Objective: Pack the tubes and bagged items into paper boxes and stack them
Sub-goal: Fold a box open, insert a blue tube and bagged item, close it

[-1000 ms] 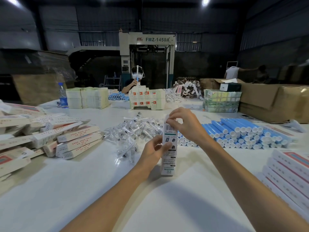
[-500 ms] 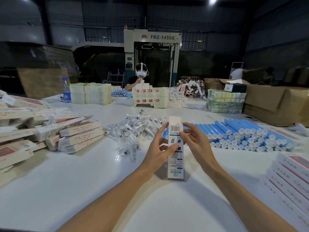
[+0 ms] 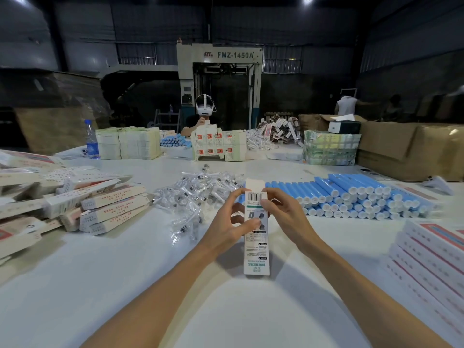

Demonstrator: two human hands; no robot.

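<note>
A long white paper box [image 3: 256, 249] with a barcode and printed text stands upright on the white table [image 3: 125, 285], its top flap raised. My left hand [image 3: 232, 223] grips its left side, thumb on the front face. My right hand [image 3: 283, 212] pinches the upper right edge near the barcode. Behind the box lies a heap of clear bagged items [image 3: 198, 194]. To the right sits a stack of blue tubes [image 3: 351, 198] with white caps. What is inside the box is hidden.
Filled boxes [image 3: 100, 207] lie piled at the left. Flat white boxes [image 3: 431, 252] are stacked at the right edge. Across the table a person [image 3: 204, 114] sits behind more cartons [image 3: 218, 144]. A water bottle [image 3: 91, 139] and brown cardboard boxes [image 3: 411, 151] stand farther back.
The box's top flap has come up. My right hand dropped from the box's top to its upper right edge. My left hand stayed on the left side.
</note>
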